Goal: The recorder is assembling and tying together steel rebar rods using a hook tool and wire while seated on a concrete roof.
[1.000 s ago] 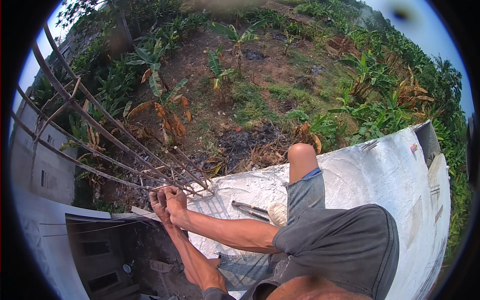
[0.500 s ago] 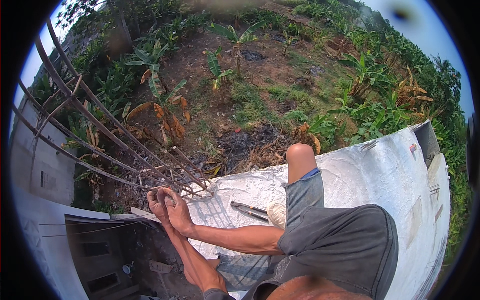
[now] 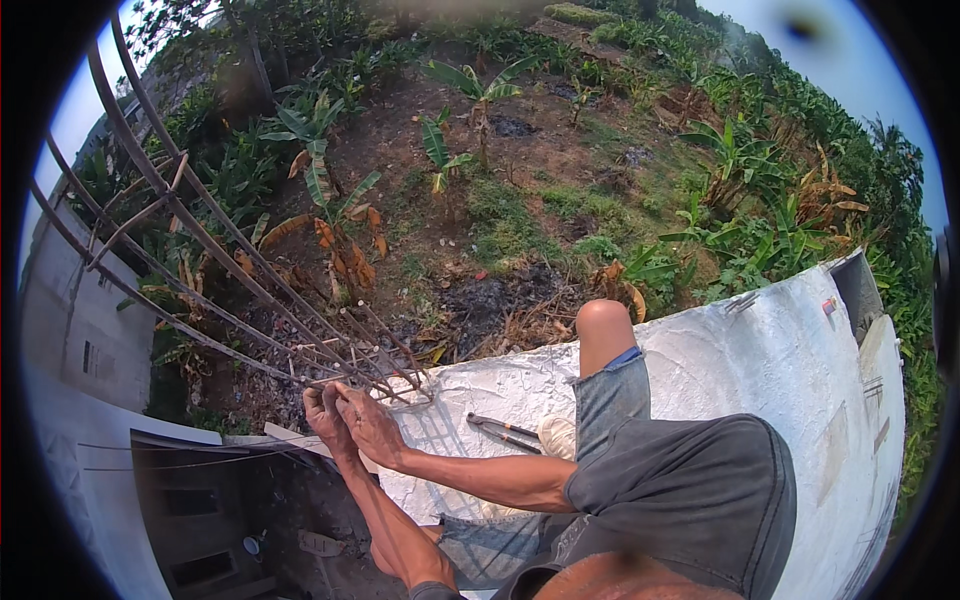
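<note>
Both my hands are together at the lower end of a cage of steel reinforcing bars (image 3: 240, 270), which leans up and out to the left. My left hand (image 3: 330, 425) is closed, its fingertips pinched at the outer corner of the cage's lowest ties. Right beside it, my right hand (image 3: 373, 428) is also closed, thumb and fingers pressed together at the same spot. Whatever lies between the fingertips is too small to make out. To the right of my hands, a pair of pincers (image 3: 507, 432) with dark handles lies on the white ledge (image 3: 700, 350), close to my shoe.
I sit on the ledge with one knee (image 3: 604, 325) raised. Left and below, the ledge drops to a lower yard (image 3: 290, 490) beside a building. Two thin rods (image 3: 180, 460) stick out over that drop. Beyond the far edge lies sloping ground with banana plants (image 3: 440, 150).
My right hand's fingers have straightened somewhat and come forward to the bar corner beside the left fingertips. The whole view has shifted slightly; the pincers lie still.
</note>
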Demonstrator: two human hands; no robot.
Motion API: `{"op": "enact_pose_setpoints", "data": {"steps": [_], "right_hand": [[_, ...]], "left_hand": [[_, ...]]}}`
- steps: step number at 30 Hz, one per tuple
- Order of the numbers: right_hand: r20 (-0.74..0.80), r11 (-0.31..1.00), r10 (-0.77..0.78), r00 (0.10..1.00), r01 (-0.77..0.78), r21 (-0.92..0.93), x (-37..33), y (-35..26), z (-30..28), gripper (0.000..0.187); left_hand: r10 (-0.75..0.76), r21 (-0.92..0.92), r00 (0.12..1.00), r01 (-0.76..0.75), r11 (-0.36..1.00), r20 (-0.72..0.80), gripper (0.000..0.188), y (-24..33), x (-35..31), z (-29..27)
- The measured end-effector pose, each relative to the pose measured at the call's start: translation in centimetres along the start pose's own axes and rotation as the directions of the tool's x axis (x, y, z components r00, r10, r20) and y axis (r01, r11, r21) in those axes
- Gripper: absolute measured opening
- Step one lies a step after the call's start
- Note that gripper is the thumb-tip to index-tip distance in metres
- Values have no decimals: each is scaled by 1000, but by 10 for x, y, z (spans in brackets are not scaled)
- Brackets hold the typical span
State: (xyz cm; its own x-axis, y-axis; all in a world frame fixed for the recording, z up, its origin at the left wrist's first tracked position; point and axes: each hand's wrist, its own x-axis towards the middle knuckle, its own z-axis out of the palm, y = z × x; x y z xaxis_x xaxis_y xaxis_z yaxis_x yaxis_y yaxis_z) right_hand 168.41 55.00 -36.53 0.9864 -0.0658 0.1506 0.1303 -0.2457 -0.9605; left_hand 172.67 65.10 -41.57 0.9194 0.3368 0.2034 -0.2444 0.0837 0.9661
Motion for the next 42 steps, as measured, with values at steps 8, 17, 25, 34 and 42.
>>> {"op": "enact_pose_setpoints", "data": {"steps": [8, 17, 25, 34, 42], "right_hand": [[214, 975, -57, 975, 100, -198, 15, -9, -8, 43], [160, 980, -95, 983, 121, -161, 23, 17, 17, 35], [149, 984, -141, 979, 155, -87, 30, 15, 14, 34], [166, 969, -180, 970, 204, -141, 39, 32, 21, 34], [199, 991, -84, 976, 102, -81, 18, 17, 24, 35]], "left_hand": [[-36, -175, 998, 43, 984, 44, 28, 5, -8, -11], [-93, -421, 989, 132, 898, 112, 44, -2, -7, -13], [-215, -679, 971, 228, 698, 105, 38, 11, -12, -1], [-217, -584, 964, 266, 767, 154, 45, 9, -1, 2], [-259, -497, 940, 338, 799, 223, 37, -2, 11, -24]]}}
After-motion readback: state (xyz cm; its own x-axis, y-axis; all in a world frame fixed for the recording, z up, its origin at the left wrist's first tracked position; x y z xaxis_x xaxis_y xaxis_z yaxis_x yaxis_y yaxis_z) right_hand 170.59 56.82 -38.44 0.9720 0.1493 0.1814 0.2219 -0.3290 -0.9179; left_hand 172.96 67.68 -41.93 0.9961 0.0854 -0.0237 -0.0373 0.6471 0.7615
